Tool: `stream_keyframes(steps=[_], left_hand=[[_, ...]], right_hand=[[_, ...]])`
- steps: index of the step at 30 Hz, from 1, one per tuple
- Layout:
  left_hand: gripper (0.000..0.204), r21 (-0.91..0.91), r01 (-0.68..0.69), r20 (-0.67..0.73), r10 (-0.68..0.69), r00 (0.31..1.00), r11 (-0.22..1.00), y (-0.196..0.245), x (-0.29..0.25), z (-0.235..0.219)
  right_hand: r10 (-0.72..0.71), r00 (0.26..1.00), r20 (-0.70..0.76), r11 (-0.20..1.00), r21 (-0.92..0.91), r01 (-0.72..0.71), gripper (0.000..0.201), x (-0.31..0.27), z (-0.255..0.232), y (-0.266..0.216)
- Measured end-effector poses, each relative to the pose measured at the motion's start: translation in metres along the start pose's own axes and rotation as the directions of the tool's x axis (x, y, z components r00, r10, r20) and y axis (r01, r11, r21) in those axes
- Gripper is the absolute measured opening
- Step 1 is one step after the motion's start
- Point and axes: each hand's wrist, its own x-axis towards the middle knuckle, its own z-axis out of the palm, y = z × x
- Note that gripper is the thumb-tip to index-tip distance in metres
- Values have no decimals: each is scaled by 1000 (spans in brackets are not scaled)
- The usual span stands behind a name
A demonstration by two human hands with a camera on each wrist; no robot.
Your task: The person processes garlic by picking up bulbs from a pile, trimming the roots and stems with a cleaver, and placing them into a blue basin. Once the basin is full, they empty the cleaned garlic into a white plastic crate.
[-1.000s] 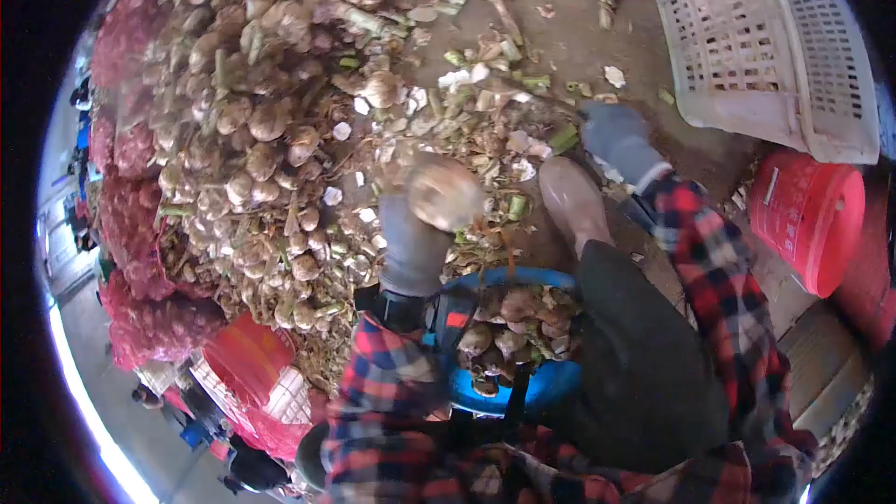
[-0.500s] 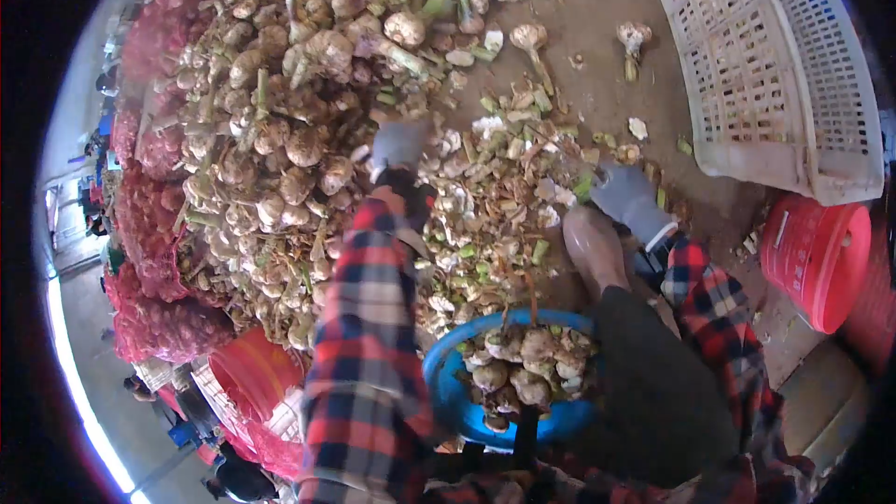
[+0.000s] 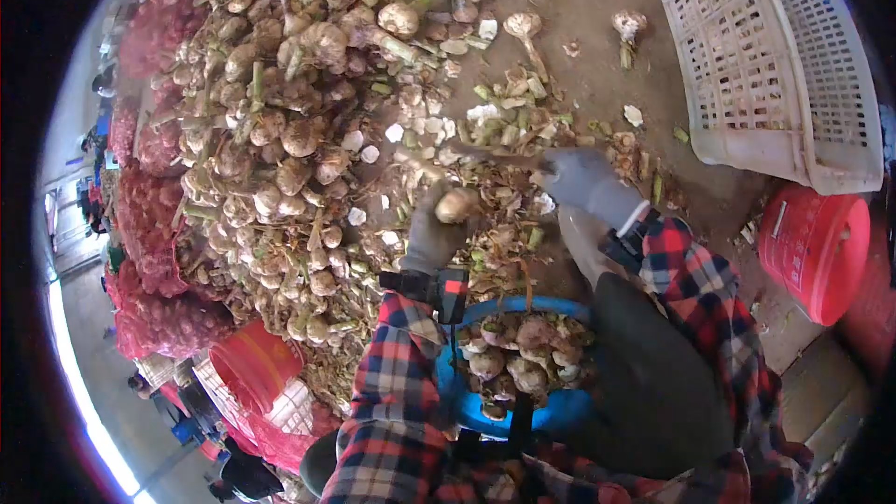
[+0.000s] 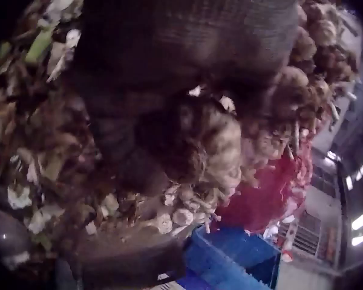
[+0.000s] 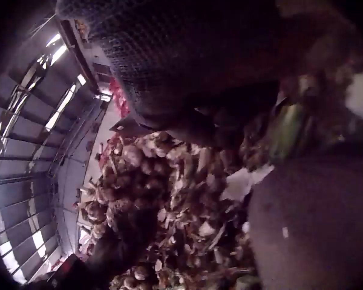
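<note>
My gloved left hand point(image 3: 435, 235) grips a garlic bulb point(image 3: 457, 205) above the litter of trimmings, its stem pointing up and left in the head view. In the left wrist view the bulb point(image 4: 221, 148) shows below the dark glove. My gloved right hand point(image 3: 590, 189) holds a knife point(image 3: 495, 157), whose thin dark blade reaches left toward the bulb's stem. A pointed bit of the blade point(image 5: 130, 127) shows beside the glove in the right wrist view. Between my legs, a blue basin point(image 3: 560, 415) holds trimmed garlic bulbs point(image 3: 527, 373).
A large heap of garlic point(image 3: 280, 131) with stems lies to the left, backed by red mesh sacks point(image 3: 149, 252). Cut stems and skins point(image 3: 504, 233) cover the floor ahead. White plastic crates point(image 3: 747, 65) and a red bucket point(image 3: 812, 252) stand right; another red bucket point(image 3: 257, 364) lies left.
My left hand reached to the heap's edge and came back toward me with a garlic bulb; the bulb held earlier is gone from it. My right hand moved left and raised the knife nearer.
</note>
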Motion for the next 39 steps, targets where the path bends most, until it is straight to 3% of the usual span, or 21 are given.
stream_keyframes(steps=[1,2,4,6,9,11,13,14,15,17,18,20,26,29,31,33,34,35,37,38,39], left_hand=[[26,-347,267,59,-263,963,899,11,-4,14],[26,161,-56,170,28,985,985,13,-15,26],[28,368,-290,327,169,930,883,13,-12,31],[22,528,-520,387,355,851,671,18,-10,39],[18,663,-211,214,88,973,718,49,-30,46],[26,849,-449,362,313,878,278,52,-30,39],[24,274,-118,4,122,993,954,11,-5,7],[29,126,-95,-40,101,994,987,-6,9,-4],[30,323,-236,-40,262,964,916,-23,18,-11],[40,734,-505,295,457,839,454,20,-15,53],[40,734,-503,293,456,840,456,3,-13,37],[32,956,-293,279,250,927,20,-39,-3,-6],[31,918,-323,390,379,839,-231,-31,-3,16],[31,903,-354,428,432,794,-244,-27,-6,28],[27,937,-341,335,463,820,-74,-17,-16,40],[24,934,-337,257,431,865,119,0,-29,56],[19,820,-262,80,351,933,508,2,-29,62],[16,798,-555,589,496,638,-233,25,-35,70],[16,777,-463,577,188,795,-426,55,-62,91],[18,664,-545,572,121,811,511,38,-70,74],[20,-21,-101,626,92,774,995,22,-71,60]], right_hand=[[11,1000,2,1000,1,-11,29,0,-2,-7],[-100,991,-89,995,-12,99,26,-2,-2,-14],[-281,950,-139,960,-24,280,21,-3,-4,-26],[-199,980,-19,980,-36,198,24,1,-10,-19],[29,998,51,992,-127,-22,28,0,-11,24],[96,994,57,989,-117,-89,29,-10,-12,36],[306,948,-93,952,50,-302,29,-16,-8,41],[264,964,-22,964,-39,-264,26,-13,-3,37],[269,963,-19,962,-41,-269,26,-15,1,27],[-71,997,-15,991,-115,69,21,-23,11,4],[-71,997,-12,991,-116,69,21,-25,8,-8],[-339,941,-9,938,-78,338,19,-27,-2,-29],[-361,932,-29,931,-61,359,22,-24,2,-36],[-321,947,-15,944,-90,318,25,-17,7,-27],[-340,940,-36,938,-86,336,25,-14,13,-19],[-361,930,-66,931,-84,355,26,-5,23,-3],[-195,978,-75,974,-130,184,25,5,30,13],[-27,995,-94,986,-169,11,24,11,32,28],[303,950,-80,940,-141,-312,25,-7,-3,45],[279,950,-136,952,-94,-293,25,-10,-3,58],[265,945,-194,960,-45,-278,26,-14,1,68]])
